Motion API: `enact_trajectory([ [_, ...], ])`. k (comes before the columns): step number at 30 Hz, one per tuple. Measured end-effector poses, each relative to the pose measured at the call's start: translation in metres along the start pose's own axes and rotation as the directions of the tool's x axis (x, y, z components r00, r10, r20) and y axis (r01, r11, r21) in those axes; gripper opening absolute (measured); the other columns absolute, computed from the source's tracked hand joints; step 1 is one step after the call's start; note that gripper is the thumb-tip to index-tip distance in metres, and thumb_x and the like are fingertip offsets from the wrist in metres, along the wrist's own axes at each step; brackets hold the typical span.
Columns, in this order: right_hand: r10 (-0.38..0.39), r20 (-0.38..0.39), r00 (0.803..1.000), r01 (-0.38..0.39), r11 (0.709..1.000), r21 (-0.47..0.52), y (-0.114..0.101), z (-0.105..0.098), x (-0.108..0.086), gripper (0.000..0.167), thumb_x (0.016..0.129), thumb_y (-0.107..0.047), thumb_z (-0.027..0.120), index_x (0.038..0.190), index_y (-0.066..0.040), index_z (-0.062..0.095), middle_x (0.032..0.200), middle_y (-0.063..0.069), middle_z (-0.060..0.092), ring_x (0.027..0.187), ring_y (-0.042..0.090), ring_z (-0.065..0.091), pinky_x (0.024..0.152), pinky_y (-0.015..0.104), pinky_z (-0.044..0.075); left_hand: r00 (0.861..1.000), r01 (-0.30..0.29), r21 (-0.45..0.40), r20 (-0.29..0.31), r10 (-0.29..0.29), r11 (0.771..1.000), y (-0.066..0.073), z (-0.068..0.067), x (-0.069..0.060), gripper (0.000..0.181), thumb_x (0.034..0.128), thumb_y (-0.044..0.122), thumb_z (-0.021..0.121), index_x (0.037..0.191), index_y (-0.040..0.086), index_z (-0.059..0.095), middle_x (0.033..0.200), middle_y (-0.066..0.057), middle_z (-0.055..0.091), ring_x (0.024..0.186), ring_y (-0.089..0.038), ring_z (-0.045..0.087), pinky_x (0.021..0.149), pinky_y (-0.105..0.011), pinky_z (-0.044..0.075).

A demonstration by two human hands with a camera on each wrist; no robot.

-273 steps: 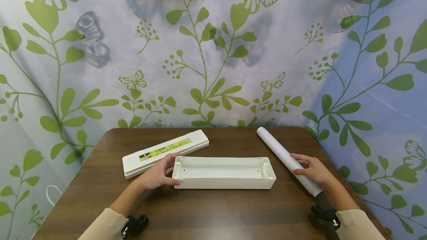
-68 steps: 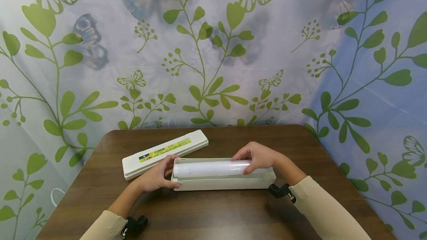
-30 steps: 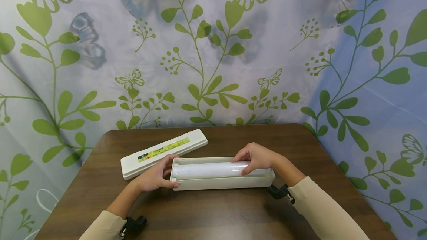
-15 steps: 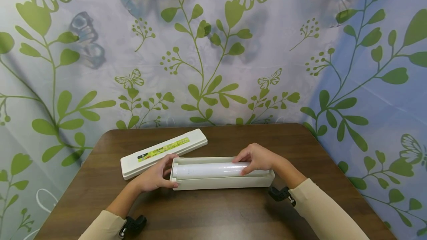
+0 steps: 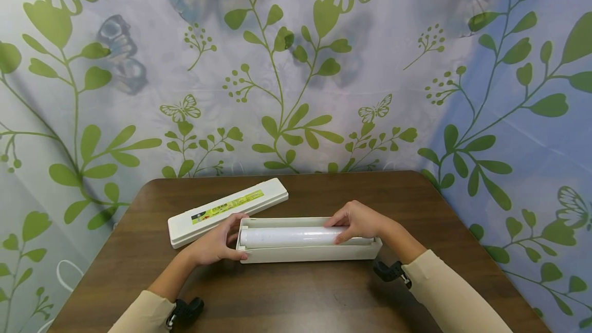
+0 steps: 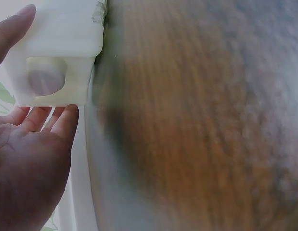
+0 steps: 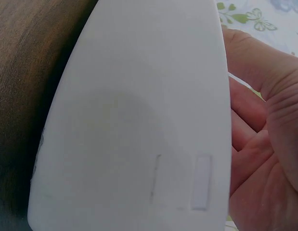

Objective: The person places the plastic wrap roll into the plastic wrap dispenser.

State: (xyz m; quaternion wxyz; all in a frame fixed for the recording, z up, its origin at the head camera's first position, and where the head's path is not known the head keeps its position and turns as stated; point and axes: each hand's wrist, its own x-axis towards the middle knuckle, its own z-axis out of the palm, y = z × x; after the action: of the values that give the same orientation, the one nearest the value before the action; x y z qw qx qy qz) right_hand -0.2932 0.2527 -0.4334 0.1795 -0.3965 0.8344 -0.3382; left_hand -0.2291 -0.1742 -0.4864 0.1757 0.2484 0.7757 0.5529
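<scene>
A long white open-topped box (image 5: pixel 307 255) stands near the middle of the table, its long side toward me. Inside it lies a glossy white roll of cling film (image 5: pixel 282 237), lengthwise between the end walls. My left hand (image 5: pixel 215 244) grips the box's left end, thumb at the front corner and fingers behind; in the left wrist view, fingertips touch the end wall (image 6: pixel 75 79). With thumb and fingers, my right hand (image 5: pixel 358 221) holds the roll near its right end. In the right wrist view the box's front wall (image 7: pixel 134 120) hides the roll and the fingertips.
Behind and to the left lies the white lid (image 5: pixel 259 200) with a yellow-green label, slanting, close to my left fingers. The brown wooden table (image 5: pixel 296 292) ends at a leaf-patterned curtain (image 5: pixel 296 91).
Earlier the roll lay at the right of the table beside the box. My right hand has carried it left into the box, where it has sunk slightly lower. My left hand has stayed.
</scene>
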Motion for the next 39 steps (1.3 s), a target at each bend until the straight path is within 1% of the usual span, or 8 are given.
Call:
enact_trajectory([
  [8,0.011,0.009,1.000,-0.011,1.000,-0.006,0.004,0.001,-0.002,0.042,0.081,-0.024,0.087,0.121,-0.016,0.077,0.117,-0.001,0.077,0.107,0.009,0.072,0.095,0.029,0.058,1.000,0.003,0.000,0.002,-0.003,1.000,0.001,0.000,-0.001,0.089,0.0832,0.012,0.086,0.150,0.009,0.027,0.150,-0.020,0.040,0.144,-0.042,0.042,0.098,-0.026,0.053],
  [14,0.014,0.000,1.000,-0.014,1.000,-0.018,0.004,0.003,-0.003,0.041,0.082,-0.026,0.087,0.120,-0.017,0.077,0.117,-0.001,0.076,0.107,0.008,0.072,0.094,0.026,0.057,1.000,-0.003,0.001,-0.001,0.003,1.000,0.000,0.000,-0.001,0.090,0.0830,0.012,0.086,0.150,0.009,0.027,0.150,-0.021,0.039,0.144,-0.043,0.042,0.099,-0.026,0.053],
  [18,0.010,-0.011,1.000,-0.010,0.999,-0.031,0.004,0.003,-0.004,0.042,0.081,-0.026,0.087,0.120,-0.015,0.077,0.118,0.000,0.076,0.108,0.009,0.072,0.094,0.024,0.057,1.000,-0.007,0.003,0.000,0.007,1.000,-0.001,0.000,-0.001,0.090,0.0832,0.012,0.086,0.151,0.008,0.026,0.151,-0.021,0.040,0.143,-0.043,0.043,0.099,-0.025,0.053],
  [24,0.003,-0.034,0.999,-0.004,1.000,-0.021,0.002,0.002,-0.009,0.043,0.082,-0.025,0.087,0.121,-0.012,0.077,0.119,0.002,0.076,0.109,0.013,0.072,0.093,0.026,0.058,1.000,-0.005,-0.001,0.001,0.005,1.000,-0.002,0.001,0.000,0.091,0.0828,0.012,0.086,0.151,0.008,0.027,0.151,-0.021,0.040,0.144,-0.042,0.042,0.099,-0.025,0.053],
  [30,0.004,-0.099,0.995,-0.003,1.000,0.011,0.006,-0.001,-0.018,0.043,0.083,-0.025,0.087,0.121,-0.008,0.076,0.120,0.008,0.076,0.110,0.021,0.074,0.093,0.034,0.059,1.000,-0.011,-0.005,0.002,0.011,1.000,0.000,0.001,0.000,0.090,0.0827,0.011,0.086,0.150,0.008,0.027,0.150,-0.021,0.041,0.143,-0.042,0.043,0.098,-0.026,0.053],
  [35,-0.012,-0.164,0.986,0.016,1.000,0.021,0.009,-0.002,-0.026,0.043,0.084,-0.027,0.086,0.122,-0.009,0.075,0.122,0.005,0.076,0.113,0.022,0.072,0.095,0.033,0.058,1.000,-0.015,-0.011,0.004,0.015,1.000,0.000,0.001,0.001,0.089,0.0830,0.010,0.086,0.150,0.007,0.027,0.148,-0.021,0.042,0.142,-0.042,0.044,0.097,-0.027,0.054],
  [38,-0.024,-0.213,0.977,0.031,0.999,0.030,0.010,-0.002,-0.031,0.043,0.085,-0.028,0.085,0.122,-0.008,0.075,0.121,0.006,0.076,0.113,0.022,0.072,0.095,0.031,0.058,1.000,-0.020,-0.016,0.004,0.020,1.000,-0.001,0.001,0.001,0.089,0.0830,0.010,0.086,0.150,0.006,0.027,0.148,-0.022,0.042,0.141,-0.042,0.045,0.097,-0.028,0.054],
  [39,-0.031,-0.233,0.972,0.040,0.999,0.034,0.010,-0.002,-0.033,0.043,0.085,-0.028,0.084,0.122,-0.007,0.075,0.121,0.008,0.076,0.113,0.023,0.073,0.094,0.031,0.058,1.000,-0.021,-0.017,0.004,0.021,1.000,-0.001,0.001,0.001,0.089,0.0830,0.010,0.086,0.150,0.006,0.027,0.148,-0.022,0.042,0.141,-0.043,0.045,0.097,-0.028,0.054],
])
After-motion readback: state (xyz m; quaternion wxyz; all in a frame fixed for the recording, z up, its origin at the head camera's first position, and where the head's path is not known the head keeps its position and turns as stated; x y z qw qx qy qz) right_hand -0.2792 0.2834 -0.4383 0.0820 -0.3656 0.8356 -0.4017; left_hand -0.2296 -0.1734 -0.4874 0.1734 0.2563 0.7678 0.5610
